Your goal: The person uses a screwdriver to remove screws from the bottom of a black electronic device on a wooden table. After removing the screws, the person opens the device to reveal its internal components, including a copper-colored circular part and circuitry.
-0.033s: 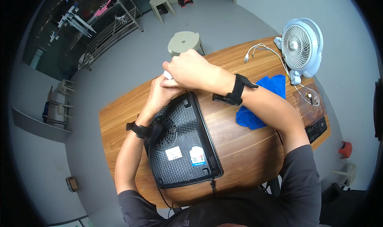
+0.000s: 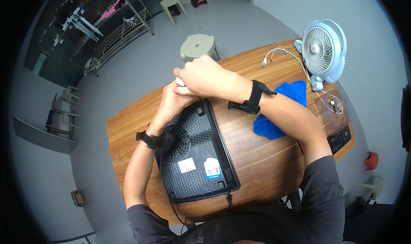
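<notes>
Black strap (image 2: 150, 140) at its wrist, the left hand (image 2: 170, 101) is over the far end of an upturned appliance; the hands overlap, so I cannot tell whether its grip is open or closed. By its thumb a small white piece (image 2: 180, 81) shows, enclosed by the curled fingers of the right hand (image 2: 203, 74). Below them the black appliance (image 2: 199, 143) lies underside up on the wooden desk (image 2: 261, 162), round vent (image 2: 183, 144) to the left, two stickers (image 2: 186, 165) toward the near edge. I judge the step in hand to be close two-handed work with the white piece near the appliance's far corner; the next move seems to call for a firm right grip and a left hand that steadies. Farther right, a blue cloth (image 2: 274, 126) lies partly behind the right forearm; beyond it are a white cable (image 2: 286, 52), an upright fan (image 2: 317, 51) and a clear bag (image 2: 327, 122) with small parts (image 2: 331, 102).
</notes>
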Motion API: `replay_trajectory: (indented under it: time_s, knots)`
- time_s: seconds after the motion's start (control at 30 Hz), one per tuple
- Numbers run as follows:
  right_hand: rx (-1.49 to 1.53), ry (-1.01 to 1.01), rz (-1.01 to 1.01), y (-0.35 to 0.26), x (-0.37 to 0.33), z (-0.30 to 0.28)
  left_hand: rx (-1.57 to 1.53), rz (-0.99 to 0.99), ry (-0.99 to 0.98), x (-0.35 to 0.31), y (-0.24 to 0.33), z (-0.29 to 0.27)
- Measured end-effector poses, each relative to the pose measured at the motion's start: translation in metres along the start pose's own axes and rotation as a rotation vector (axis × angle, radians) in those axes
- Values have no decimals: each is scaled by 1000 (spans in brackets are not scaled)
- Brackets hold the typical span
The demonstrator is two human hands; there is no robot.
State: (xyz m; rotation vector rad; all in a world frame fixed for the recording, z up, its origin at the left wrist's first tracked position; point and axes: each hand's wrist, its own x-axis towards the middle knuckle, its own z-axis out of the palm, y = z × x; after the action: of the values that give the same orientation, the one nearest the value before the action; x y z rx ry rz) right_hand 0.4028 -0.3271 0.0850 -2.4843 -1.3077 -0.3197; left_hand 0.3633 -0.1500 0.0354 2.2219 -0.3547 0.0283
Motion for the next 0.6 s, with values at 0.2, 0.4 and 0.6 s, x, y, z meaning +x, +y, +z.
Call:
replay_trajectory:
  time_s: [0.2,0.4,0.6]
  knots:
    - [78,32,-108,10,-6,0,86,-41,-116,5,11,-14]
    - [-104,-102,-12,3,2,-9,-33,25,-25,1,6,-4]
    - [99,191,-202,19,-7,13,48,3,62,5,-1,6]
